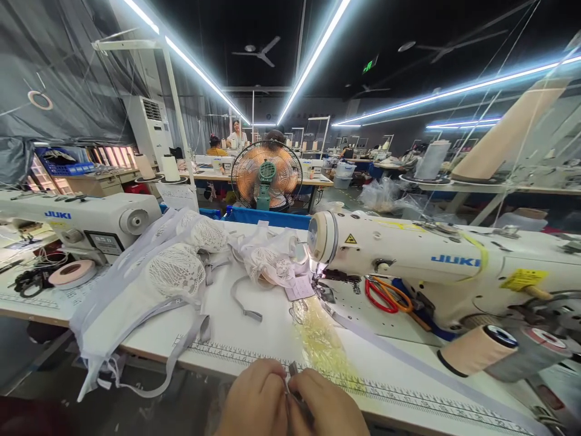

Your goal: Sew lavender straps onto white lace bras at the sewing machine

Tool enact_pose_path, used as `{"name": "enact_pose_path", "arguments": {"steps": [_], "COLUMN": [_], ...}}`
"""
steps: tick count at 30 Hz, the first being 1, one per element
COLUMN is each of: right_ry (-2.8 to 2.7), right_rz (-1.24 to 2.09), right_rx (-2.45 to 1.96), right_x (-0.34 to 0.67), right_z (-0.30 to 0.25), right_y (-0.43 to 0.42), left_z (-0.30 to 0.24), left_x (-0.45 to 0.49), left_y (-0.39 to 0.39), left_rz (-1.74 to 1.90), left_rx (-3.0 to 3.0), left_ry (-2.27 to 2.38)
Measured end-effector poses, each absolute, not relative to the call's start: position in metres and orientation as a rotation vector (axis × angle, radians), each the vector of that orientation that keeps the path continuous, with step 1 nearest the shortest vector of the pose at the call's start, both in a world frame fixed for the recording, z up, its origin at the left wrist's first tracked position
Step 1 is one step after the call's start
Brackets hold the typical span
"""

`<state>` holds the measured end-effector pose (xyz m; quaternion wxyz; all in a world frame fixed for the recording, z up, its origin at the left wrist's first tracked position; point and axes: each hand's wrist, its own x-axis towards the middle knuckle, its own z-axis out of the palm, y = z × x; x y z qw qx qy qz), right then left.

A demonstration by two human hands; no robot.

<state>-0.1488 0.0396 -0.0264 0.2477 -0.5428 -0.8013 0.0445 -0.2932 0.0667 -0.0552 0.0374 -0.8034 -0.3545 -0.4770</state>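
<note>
My left hand (255, 396) and my right hand (330, 404) are close together at the table's front edge, fingers pinched. A short end of grey strap (293, 367) sticks up between the fingertips; the rest is hidden by the hands. To the left, white lace bras (176, 275) with grey straps lie heaped, some hanging over the edge. Further back is a smaller heap of lace bras (270, 260). Just beyond my hands lies a yellowish clear plastic bag (320, 339), with a paper slip (300, 287) at its far end.
A white sewing machine (408, 248) stands on the right, with orange-and-red-handled scissors (388, 295) beneath its arm. Thread cones (479, 351) lie at the right. Another sewing machine (104, 224) and a tape roll (72, 274) are left. A fan (267, 175) stands behind; people sit further back.
</note>
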Motion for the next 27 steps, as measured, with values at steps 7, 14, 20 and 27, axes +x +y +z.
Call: {"name": "enact_pose_path", "arguments": {"steps": [7, 14, 20, 27], "right_ry": [-2.154, -2.166, -2.172, -2.011], "right_rz": [0.137, -0.149, 0.066, 0.654], "right_rx": [-1.436, -1.416, -1.469, -1.501], "right_x": [-0.149, -0.153, -0.15, -0.139], "right_z": [-0.033, -0.032, -0.017, 0.01], "right_y": [0.04, 0.038, 0.039, 0.042], "left_z": [-0.039, -0.021, -0.012, 0.009], "left_x": [-0.295, -0.295, -0.294, -0.297], "left_y": [0.062, 0.058, 0.065, 0.074], "left_rz": [-1.464, -1.458, -1.52, -1.809], "left_rx": [-2.64, -2.879, -3.08, -3.354], "left_ry": [-1.169, -1.53, -1.975, -2.571]}}
